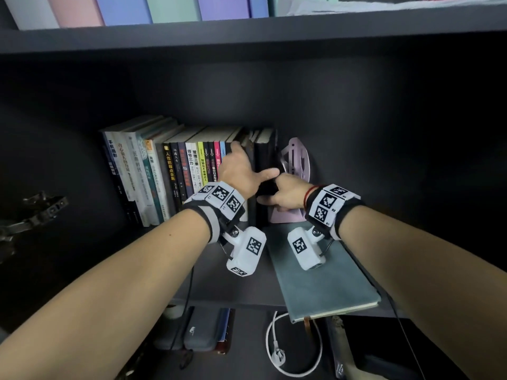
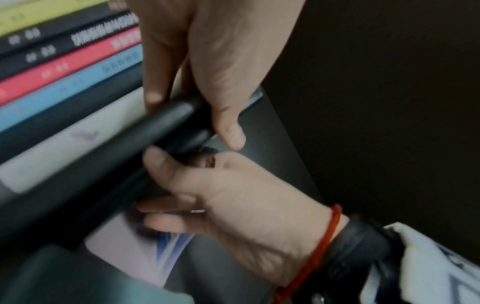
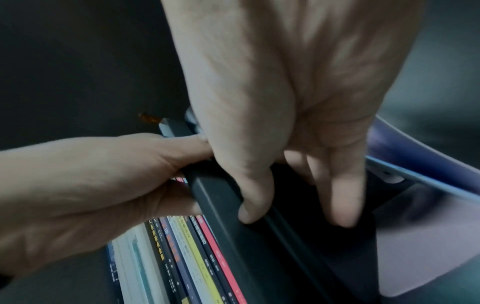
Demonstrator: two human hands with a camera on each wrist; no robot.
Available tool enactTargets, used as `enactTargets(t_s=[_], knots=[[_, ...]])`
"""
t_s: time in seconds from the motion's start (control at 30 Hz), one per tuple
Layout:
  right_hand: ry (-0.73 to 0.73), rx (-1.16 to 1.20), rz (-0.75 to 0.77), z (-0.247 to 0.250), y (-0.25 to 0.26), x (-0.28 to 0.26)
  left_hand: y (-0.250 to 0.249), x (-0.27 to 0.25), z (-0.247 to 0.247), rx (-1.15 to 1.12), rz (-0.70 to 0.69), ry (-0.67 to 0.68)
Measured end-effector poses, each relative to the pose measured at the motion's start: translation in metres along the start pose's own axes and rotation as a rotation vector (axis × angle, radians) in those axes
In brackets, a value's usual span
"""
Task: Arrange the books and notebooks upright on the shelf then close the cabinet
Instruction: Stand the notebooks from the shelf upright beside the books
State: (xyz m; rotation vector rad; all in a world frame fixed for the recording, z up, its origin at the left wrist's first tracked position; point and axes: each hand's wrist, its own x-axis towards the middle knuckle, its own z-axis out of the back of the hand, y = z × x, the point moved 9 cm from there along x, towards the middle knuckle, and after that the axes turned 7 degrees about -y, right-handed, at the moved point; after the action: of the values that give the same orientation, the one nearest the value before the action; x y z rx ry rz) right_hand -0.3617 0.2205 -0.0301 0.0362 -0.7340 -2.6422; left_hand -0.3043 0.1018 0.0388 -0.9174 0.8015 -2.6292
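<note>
Books with coloured paper spines (image 1: 175, 171) stand upright in a row on the dark shelf (image 1: 233, 286), from its left side toward the middle. At the row's right end the left hand (image 1: 241, 171) and the right hand (image 1: 288, 192) each curl fingers and thumb round a black notebook (image 1: 262, 171), upright just beside a lilac metal bookend (image 1: 297, 160). Right of them, a grey-green hardcover notebook (image 1: 323, 281) lies flat at the shelf's front edge.

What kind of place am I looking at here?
Probably an office or study bookcase: a dark shelf holds upright books against a lilac bookend, with pastel binders above.
</note>
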Motion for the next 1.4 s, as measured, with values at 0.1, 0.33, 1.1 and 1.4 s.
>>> enactTargets(t_s=[0.1,0.33,1.1,1.4], knots=[[-0.061,-0.024,0.033,0.005,0.002,0.003,0.005,0.002,-0.003,0.002,-0.05,0.167],[-0.066,-0.071,0.032,0.009,0.003,0.008,0.011,0.01,-0.003,0.134,-0.098,0.212],[-0.382,0.069,-0.181,0.023,0.003,-0.002,0.023,-0.003,-0.022,0.233,-0.382,0.341],[-0.389,0.122,-0.082,0.033,0.011,-0.019,0.022,-0.003,-0.036,0.093,-0.294,0.48]])
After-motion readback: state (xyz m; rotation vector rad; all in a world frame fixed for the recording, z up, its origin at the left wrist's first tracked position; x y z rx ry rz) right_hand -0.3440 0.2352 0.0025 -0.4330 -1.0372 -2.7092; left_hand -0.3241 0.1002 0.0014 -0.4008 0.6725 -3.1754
